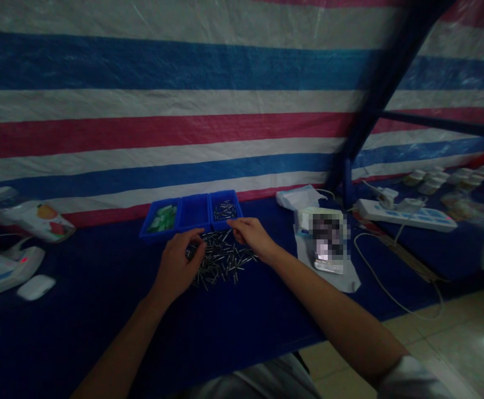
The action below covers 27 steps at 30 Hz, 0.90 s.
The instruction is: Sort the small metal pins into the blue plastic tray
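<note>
Striped woven tarpaulin in white, blue and red bands hangs behind a table draped in dark blue cloth. Near the tarpaulin sits a blue plastic tray of three square compartments: the left one holds glossy green pieces, the right one a small bunch of slim metal pins. Just in front of the tray lies a loose heap of thin, shiny metal pins, pointing every way. The person's left hand curves over the heap's left edge, fingers bent down toward the pins. The right hand reaches across the heap's far side, thumb and fingertips drawn close together by the tray's front rim; whether either hand pinches a pin is too small to tell. Right of the tray lie a crumpled white plastic bag and a white power strip; left of it, a smooth white computer mouse.
</note>
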### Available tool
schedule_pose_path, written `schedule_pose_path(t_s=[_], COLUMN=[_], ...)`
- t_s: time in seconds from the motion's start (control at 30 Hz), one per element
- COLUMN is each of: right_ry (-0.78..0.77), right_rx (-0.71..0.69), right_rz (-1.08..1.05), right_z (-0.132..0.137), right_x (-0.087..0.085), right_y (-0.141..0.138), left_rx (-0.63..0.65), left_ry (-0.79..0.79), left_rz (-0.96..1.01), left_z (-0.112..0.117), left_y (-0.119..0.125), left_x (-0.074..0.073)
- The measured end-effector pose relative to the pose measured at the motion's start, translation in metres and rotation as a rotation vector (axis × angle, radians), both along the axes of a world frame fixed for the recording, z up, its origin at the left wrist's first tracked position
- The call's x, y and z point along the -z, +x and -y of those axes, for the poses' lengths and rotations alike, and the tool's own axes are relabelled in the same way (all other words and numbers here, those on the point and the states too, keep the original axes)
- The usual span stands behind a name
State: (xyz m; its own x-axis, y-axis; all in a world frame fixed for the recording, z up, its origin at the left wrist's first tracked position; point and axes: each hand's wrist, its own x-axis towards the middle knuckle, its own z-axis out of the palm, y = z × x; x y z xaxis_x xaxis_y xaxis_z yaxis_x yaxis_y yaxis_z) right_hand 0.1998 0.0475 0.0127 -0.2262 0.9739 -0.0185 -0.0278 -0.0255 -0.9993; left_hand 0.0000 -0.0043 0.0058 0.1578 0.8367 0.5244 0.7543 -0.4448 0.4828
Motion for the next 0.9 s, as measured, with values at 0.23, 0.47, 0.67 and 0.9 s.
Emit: schedule_pose_path(t_s=[0.23,0.47,0.67,0.9], right_ry=[0.349,0.664,0.676,0.721], right_rx=[-0.037,-0.281,-0.305,-0.367], right_rz=[0.608,1.118,1.117,1.093], right_z=[0.0,0.012,0.011,0.009], right_x=[-0.001,0.002,0.005,0.006], right_y=[0.011,0.019,0.015,0.015], left_rx=[0.015,0.08,0.098,0.107], left_ry=[-0.046,-0.137,-0.174,-0.167], left_rz=[-0.019,-0.122,-0.159,-0.179], left_z=[0.0,-0.002,-0.001,-0.002], left_y=[0.0,0.002,0.003,0.002], left_x=[0.0,0.006,0.004,0.006])
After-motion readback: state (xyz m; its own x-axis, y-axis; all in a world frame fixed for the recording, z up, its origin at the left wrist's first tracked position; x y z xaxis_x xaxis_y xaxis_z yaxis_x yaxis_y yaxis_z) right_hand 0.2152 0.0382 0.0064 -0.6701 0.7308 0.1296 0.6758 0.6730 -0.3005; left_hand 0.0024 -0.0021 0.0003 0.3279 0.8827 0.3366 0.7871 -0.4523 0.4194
